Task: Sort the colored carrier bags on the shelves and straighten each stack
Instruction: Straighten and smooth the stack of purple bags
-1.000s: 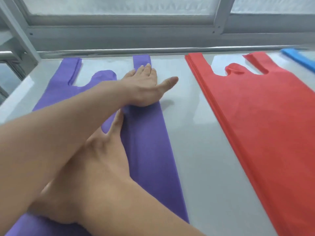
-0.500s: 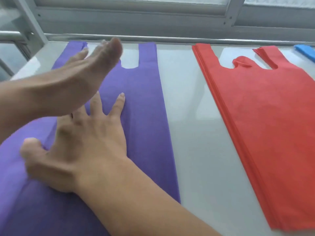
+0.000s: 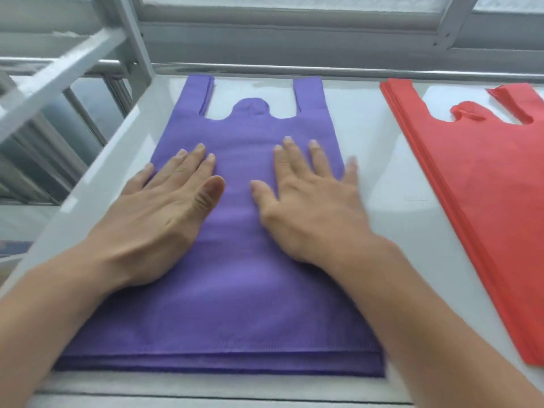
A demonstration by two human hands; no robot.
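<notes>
Head view: purple carrier bag stack [image 3: 235, 290] lay flat on white shelf [image 3: 368, 142], left hand [image 3: 164, 213] and right hand [image 3: 306, 201] pressing it, fingers straight. Red carrier bag stack [image 3: 482, 184] lay well apart, rightward.

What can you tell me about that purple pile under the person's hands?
The purple stack is a pile of vest-style carrier bags, seemingly soft non-woven fabric, lying flat on the pale shelf. Two handle straps point toward the window, a rounded tab between them. Layered edges show at its near end. The left hand and right hand press flat on it.
</notes>
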